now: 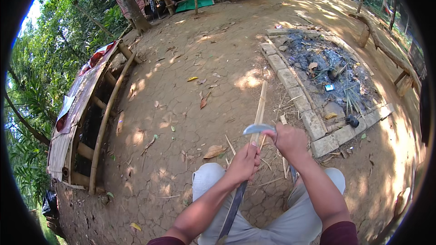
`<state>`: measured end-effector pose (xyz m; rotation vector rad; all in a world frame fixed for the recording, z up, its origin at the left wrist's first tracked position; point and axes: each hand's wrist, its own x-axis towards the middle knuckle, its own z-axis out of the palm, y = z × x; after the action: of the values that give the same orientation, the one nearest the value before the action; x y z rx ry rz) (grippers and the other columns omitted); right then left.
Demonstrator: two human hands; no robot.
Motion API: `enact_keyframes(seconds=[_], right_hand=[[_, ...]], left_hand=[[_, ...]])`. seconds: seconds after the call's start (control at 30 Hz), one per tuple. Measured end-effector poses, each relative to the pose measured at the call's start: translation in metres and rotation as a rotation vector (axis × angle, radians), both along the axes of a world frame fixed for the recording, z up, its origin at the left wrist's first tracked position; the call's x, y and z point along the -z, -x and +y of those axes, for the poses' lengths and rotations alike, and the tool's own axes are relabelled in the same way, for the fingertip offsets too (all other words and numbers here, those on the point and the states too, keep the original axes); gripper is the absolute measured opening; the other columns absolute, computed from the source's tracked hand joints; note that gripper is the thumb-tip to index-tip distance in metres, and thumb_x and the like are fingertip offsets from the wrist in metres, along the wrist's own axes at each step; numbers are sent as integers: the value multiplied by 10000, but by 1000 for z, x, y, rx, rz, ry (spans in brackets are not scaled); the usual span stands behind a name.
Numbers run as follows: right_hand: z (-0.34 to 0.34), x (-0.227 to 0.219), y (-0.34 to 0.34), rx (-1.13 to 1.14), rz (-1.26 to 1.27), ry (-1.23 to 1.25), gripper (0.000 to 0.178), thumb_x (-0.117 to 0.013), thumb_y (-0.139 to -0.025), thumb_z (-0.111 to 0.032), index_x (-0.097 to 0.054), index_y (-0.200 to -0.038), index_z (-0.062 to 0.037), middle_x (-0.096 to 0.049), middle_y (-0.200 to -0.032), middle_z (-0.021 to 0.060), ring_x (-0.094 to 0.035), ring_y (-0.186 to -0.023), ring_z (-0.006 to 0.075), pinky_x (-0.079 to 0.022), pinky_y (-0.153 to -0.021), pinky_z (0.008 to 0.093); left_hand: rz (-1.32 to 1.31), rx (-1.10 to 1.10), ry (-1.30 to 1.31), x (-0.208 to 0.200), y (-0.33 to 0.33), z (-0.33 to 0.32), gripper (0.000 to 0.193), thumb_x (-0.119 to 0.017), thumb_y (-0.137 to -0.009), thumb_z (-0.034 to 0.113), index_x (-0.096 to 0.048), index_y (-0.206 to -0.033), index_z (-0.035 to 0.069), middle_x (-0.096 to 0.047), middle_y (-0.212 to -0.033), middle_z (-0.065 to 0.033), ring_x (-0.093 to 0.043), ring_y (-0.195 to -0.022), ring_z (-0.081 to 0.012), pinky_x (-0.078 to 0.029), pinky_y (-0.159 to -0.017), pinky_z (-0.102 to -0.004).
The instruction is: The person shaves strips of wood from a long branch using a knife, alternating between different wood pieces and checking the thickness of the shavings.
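Pale split wood, bamboo by the look of it, makes up the strip [261, 109] that stands slantwise near the centre of the frame, its free end pointing up toward the fire pit's stone edging [287, 78]. My left hand [244, 161] has its fingers curled firmly around it just below the blade. My right hand [290, 143] is closed about a curved knife [253, 129], thumb set close to the steel; the handle is mostly hidden in my grip. The blade lies across the strip, right above my left fingers

Below my left fist, a dark length [231, 215] runs down between my knees toward the bottom edge; I cannot tell whether it is the same piece with its skin on

As for progress, I judge the paring to be partway: the strip is already split narrow, and its upper stretch looks bare and fairly straight. Thin slivers [284, 168] litter the dirt right of centre, though I cannot say they all came off this piece. What seems left is smoothing where the blade sits, and perhaps the dark length too, if it belongs to the strip
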<state>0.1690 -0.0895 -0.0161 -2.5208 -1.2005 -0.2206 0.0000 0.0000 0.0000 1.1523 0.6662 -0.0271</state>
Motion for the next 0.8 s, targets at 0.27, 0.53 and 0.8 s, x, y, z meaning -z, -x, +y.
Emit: enact_keyframes(seconds=[0.27,0.53,0.8], right_hand=[[-16,-11,-26,154,65,16,683,-338,-1000,-592,-630,-776,-17,-635,-646,218,-648,-632,421,-502,-574,516],[-11,-16,-29,35,12,-13,602,-390,-990,-565,-597,-769,-45,-630,-614,179,-645,-602,408,-503,-539,498],[3,12,-56,2,-119,28,662,-371,-963,-628,-597,-745,-46,-645,-622,178,-650,-559,390,-509,-497,495]], left_hand=[[6,99,107,4,-6,-10,333,-304,-1068,416,-417,-962,122,-355,-664,53,-240,-426,-29,-207,-347,-213],[15,97,88,4,2,-10,334,-309,-1065,426,-418,-970,126,-346,-649,54,-235,-417,-35,-202,-343,-219],[23,120,178,0,1,0,338,-305,-1068,424,-412,-965,121,-340,-643,54,-219,-412,-33,-185,-337,-217]])
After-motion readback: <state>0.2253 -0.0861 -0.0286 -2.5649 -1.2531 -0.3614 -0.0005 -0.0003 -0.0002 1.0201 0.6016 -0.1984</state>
